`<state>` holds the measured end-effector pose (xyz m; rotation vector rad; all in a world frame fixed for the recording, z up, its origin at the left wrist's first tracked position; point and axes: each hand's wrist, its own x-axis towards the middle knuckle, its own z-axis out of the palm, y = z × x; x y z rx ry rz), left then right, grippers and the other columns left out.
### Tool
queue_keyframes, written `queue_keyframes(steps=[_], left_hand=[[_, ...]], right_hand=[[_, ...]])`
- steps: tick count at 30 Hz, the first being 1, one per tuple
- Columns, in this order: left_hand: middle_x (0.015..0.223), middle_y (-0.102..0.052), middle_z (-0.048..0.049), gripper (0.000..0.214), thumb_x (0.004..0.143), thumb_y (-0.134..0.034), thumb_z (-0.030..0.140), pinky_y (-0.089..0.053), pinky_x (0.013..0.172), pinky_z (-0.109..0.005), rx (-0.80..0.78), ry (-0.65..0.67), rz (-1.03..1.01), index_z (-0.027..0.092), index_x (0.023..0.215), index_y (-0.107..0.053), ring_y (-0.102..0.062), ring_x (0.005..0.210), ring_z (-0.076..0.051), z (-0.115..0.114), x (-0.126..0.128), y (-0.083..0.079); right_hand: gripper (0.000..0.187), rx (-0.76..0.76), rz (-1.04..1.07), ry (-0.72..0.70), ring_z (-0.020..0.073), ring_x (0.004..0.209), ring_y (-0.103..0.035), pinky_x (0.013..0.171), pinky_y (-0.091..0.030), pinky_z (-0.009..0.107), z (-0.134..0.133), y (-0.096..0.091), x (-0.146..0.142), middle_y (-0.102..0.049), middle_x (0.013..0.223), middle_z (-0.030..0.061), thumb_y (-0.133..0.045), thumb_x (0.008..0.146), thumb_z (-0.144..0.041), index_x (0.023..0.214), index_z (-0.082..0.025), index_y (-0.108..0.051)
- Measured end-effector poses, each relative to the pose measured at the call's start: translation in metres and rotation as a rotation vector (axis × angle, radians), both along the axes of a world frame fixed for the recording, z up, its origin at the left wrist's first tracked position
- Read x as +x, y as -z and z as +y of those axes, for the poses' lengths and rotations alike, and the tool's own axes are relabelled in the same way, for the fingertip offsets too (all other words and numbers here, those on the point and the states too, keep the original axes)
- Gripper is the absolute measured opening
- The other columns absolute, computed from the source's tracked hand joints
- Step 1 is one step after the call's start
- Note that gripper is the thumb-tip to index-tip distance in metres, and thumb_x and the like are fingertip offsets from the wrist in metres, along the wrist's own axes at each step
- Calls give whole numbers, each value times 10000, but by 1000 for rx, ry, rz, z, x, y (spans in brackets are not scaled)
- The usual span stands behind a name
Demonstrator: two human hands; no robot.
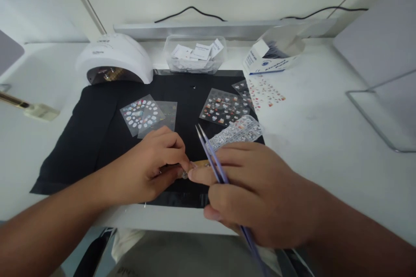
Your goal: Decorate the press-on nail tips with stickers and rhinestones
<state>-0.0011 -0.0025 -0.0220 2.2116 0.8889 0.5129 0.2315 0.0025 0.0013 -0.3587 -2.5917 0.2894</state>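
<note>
My left hand (152, 164) is curled over the front of a black mat (97, 138), its fingertips pinching a small object, maybe a wooden stick with a nail tip (199, 164); I cannot make it out well. My right hand (256, 190) is closed around purple tweezers (211, 153), whose points stick up and away from me. Its index finger presses against the small object at the left fingertips. A clear box of small gems (238, 132) lies just behind the right hand.
Nail sticker sheets (146, 114) (222, 107) lie on the mat, another sheet (268, 93) on the white table. A white nail lamp (113, 58) stands back left, a clear tub of packets (195, 54) and an open cardboard box (271, 54) behind.
</note>
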Motion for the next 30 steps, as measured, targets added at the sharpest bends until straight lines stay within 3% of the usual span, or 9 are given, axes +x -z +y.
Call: queue_keyframes(steps=[6,11,16,23,30], left_hand=[[892,-613,-45,219,892,-524,44,-434,780,-367,13,-8,-28,191,878,-685,-541,852,-197,-1,0,1],[886,-628,-42,218,900,-522,59,-431,776,-356,9,4,-41,195,882,-692,-558,847,-195,0,-1,3],[857,-647,-34,211,891,-526,36,-427,805,-354,16,16,-64,188,884,-672,-569,852,-189,2,-1,5],[859,-650,-34,231,894,-517,31,-436,796,-346,1,35,-71,187,882,-688,-582,829,-174,2,0,3],[872,-639,-29,237,912,-506,42,-423,810,-335,0,36,-69,188,884,-691,-577,840,-168,3,-2,4]], right_hand=[[209,102,-213,41,227,813,-666,755,-562,405,-27,-6,-1,-778,883,82,-499,845,-65,711,-210,-568],[201,110,-142,71,268,1010,-656,854,-567,463,-29,17,5,-766,1162,99,-469,878,-87,764,-204,-586],[129,77,-21,83,251,1085,-615,883,-552,438,-28,32,7,-773,1151,50,-500,899,-140,819,-212,-571],[116,58,13,88,221,1021,-631,875,-560,423,-27,32,5,-784,1127,45,-508,910,-163,825,-223,-561],[101,30,-23,99,242,1090,-634,891,-540,435,-26,36,4,-771,1143,73,-489,908,-156,861,-226,-544]])
